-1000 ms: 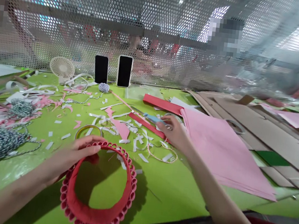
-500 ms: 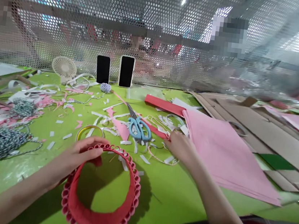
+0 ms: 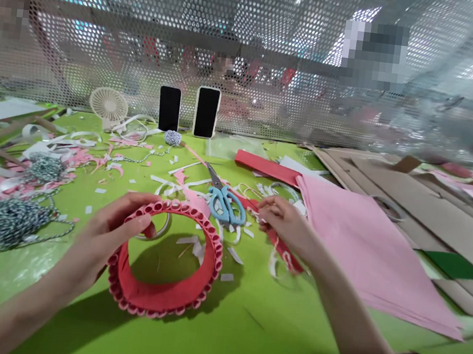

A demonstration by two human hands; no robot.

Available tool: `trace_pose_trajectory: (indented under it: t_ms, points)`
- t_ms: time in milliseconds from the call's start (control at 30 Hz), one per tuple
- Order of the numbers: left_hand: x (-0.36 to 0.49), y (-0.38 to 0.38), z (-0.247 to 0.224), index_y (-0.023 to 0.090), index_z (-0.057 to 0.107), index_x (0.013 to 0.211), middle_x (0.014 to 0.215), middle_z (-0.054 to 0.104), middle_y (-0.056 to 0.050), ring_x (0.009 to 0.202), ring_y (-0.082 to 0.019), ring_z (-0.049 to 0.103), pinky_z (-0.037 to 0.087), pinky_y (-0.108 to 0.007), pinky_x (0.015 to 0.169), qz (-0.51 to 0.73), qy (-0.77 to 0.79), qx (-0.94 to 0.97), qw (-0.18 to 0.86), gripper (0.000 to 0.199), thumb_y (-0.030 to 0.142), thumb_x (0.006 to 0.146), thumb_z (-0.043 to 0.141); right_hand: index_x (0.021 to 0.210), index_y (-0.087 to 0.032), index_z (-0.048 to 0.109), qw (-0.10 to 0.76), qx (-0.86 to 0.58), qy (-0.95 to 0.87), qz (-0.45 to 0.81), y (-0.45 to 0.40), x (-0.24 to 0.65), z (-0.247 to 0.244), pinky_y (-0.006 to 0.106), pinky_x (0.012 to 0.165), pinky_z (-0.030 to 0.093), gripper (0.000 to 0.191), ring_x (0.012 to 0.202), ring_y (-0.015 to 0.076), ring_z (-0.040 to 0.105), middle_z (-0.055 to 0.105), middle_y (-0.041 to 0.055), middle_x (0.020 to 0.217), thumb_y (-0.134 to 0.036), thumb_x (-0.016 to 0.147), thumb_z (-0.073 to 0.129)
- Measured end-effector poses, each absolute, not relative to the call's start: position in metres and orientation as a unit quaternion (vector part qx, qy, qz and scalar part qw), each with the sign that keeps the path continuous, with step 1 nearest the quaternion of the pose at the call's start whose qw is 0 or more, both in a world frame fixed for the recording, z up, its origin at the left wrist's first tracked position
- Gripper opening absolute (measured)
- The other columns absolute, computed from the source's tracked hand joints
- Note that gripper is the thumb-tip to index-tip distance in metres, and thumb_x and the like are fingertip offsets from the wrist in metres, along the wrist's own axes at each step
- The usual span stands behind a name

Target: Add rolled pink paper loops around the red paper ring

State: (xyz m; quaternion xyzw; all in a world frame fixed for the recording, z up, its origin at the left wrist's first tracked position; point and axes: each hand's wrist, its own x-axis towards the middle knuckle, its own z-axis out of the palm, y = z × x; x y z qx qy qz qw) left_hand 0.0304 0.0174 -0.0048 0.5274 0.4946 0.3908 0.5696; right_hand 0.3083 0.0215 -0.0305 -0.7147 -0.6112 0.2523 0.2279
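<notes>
In the head view my left hand [image 3: 111, 233] grips the upper left of a red paper ring [image 3: 162, 293] edged all round with small pink and red paper loops. The thumb is inside the rim, with the fingers behind it. The ring is tilted towards me above the green tabletop. To the right, my right hand [image 3: 284, 226] is closed on a narrow red paper strip [image 3: 282, 247], whose lower end hangs below the fingers with pale string or scraps along it. Blue-handled scissors [image 3: 228, 206] lie between the hands, blades slightly apart, pointing away.
Pink paper sheets [image 3: 366, 244] and cardboard pieces [image 3: 426, 206] cover the right side. A folded red strip [image 3: 267, 167] lies behind the scissors. Two phones [image 3: 206, 113] and a small fan [image 3: 109, 105] stand by the perforated metal screen. Cord bundles [image 3: 6, 223] and scraps lie left.
My right hand has closed on the red strip and shifted it, so its end now shows below the fingers. My left hand has lifted and tilted the ring. The view has turned slightly left.
</notes>
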Motion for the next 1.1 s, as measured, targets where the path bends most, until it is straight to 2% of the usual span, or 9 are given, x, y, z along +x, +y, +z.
trace_pose_trajectory:
  t_ms: [133, 233, 300, 467, 567, 700, 767, 900, 1100]
  points:
    - [0.034, 0.018, -0.007, 0.022, 0.059, 0.096, 0.064, 0.062, 0.002, 0.067, -0.013, 0.057, 0.043, -0.019, 0.061, 0.326, 0.491, 0.547, 0.594, 0.027, 0.034, 0.073, 0.059, 0.098, -0.016, 0.050, 0.367, -0.608, -0.590, 0.383, 0.022, 0.296, -0.024, 0.026, 0.064, 0.048, 0.025, 0.072, 0.0132, 0.060, 0.060, 0.0033, 0.078, -0.031, 0.077, 0.046]
    - [0.036, 0.017, -0.008, 0.021, 0.060, 0.095, 0.060, 0.061, 0.002, 0.062, -0.012, 0.056, 0.043, -0.021, 0.064, 0.299, 0.487, 0.541, 0.617, 0.025, 0.032, 0.073, 0.059, 0.086, -0.016, 0.055, 0.449, -0.526, -0.538, 0.482, 0.019, 0.284, -0.021, 0.025, 0.061, 0.047, 0.020, 0.065, 0.0110, 0.058, 0.059, 0.0018, 0.075, -0.029, 0.071, 0.057]
    - [0.036, 0.018, -0.008, 0.021, 0.060, 0.096, 0.062, 0.062, 0.002, 0.063, -0.012, 0.056, 0.043, -0.021, 0.065, 0.294, 0.482, 0.537, 0.627, 0.025, 0.030, 0.072, 0.060, 0.081, -0.017, 0.055, 0.443, -0.518, -0.541, 0.494, 0.016, 0.274, -0.019, 0.024, 0.057, 0.045, 0.013, 0.057, 0.0085, 0.055, 0.056, -0.0013, 0.067, -0.027, 0.073, 0.056]
    - [0.035, 0.017, -0.005, 0.023, 0.060, 0.097, 0.072, 0.064, 0.002, 0.069, -0.013, 0.058, 0.044, -0.020, 0.067, 0.296, 0.469, 0.533, 0.639, 0.028, 0.027, 0.070, 0.062, 0.084, -0.020, 0.048, 0.394, -0.500, -0.579, 0.510, 0.010, 0.257, -0.012, 0.022, 0.049, 0.041, 0.006, 0.047, 0.0080, 0.049, 0.049, -0.0058, 0.054, -0.025, 0.081, 0.046]
    - [0.035, 0.011, 0.001, 0.024, 0.060, 0.095, 0.082, 0.065, 0.002, 0.070, -0.012, 0.057, 0.044, -0.019, 0.067, 0.338, 0.472, 0.551, 0.600, 0.026, 0.027, 0.069, 0.061, 0.083, -0.020, 0.052, 0.402, -0.512, -0.626, 0.428, 0.007, 0.252, -0.008, 0.022, 0.047, 0.038, 0.009, 0.049, 0.0085, 0.047, 0.049, -0.0045, 0.056, -0.023, 0.081, 0.044]
    - [0.032, 0.003, 0.012, 0.027, 0.058, 0.102, 0.077, 0.065, 0.002, 0.072, -0.015, 0.056, 0.041, -0.020, 0.061, 0.340, 0.518, 0.643, 0.449, 0.033, 0.036, 0.069, 0.059, 0.081, -0.022, 0.061, 0.434, -0.527, -0.692, 0.235, -0.005, 0.247, 0.001, 0.023, 0.057, 0.040, 0.016, 0.065, 0.0112, 0.052, 0.060, -0.0004, 0.074, -0.017, 0.080, 0.046]
    - [0.030, 0.002, 0.015, 0.027, 0.057, 0.105, 0.078, 0.066, 0.002, 0.074, -0.017, 0.057, 0.041, -0.022, 0.061, 0.318, 0.540, 0.661, 0.412, 0.037, 0.038, 0.070, 0.058, 0.082, -0.022, 0.061, 0.448, -0.509, -0.713, 0.179, -0.013, 0.242, 0.007, 0.022, 0.056, 0.040, 0.015, 0.065, 0.0110, 0.052, 0.060, -0.0009, 0.073, -0.015, 0.080, 0.047]
    - [0.031, 0.003, 0.014, 0.026, 0.060, 0.103, 0.084, 0.067, 0.002, 0.072, -0.016, 0.059, 0.043, -0.022, 0.063, 0.315, 0.543, 0.630, 0.458, 0.038, 0.039, 0.067, 0.062, 0.077, -0.016, 0.060, 0.440, -0.463, -0.766, 0.076, -0.025, 0.228, 0.014, 0.022, 0.051, 0.037, 0.012, 0.056, 0.0107, 0.048, 0.055, -0.0003, 0.061, -0.011, 0.077, 0.049]
    - [0.034, 0.004, 0.013, 0.026, 0.064, 0.097, 0.070, 0.067, 0.002, 0.070, -0.017, 0.060, 0.046, -0.022, 0.063, 0.321, 0.550, 0.588, 0.499, 0.038, 0.041, 0.062, 0.066, 0.070, -0.011, 0.065, 0.390, -0.445, -0.805, -0.050, -0.026, 0.214, 0.015, 0.027, 0.050, 0.032, 0.018, 0.053, 0.0133, 0.041, 0.049, 0.0019, 0.053, -0.005, 0.075, 0.048]
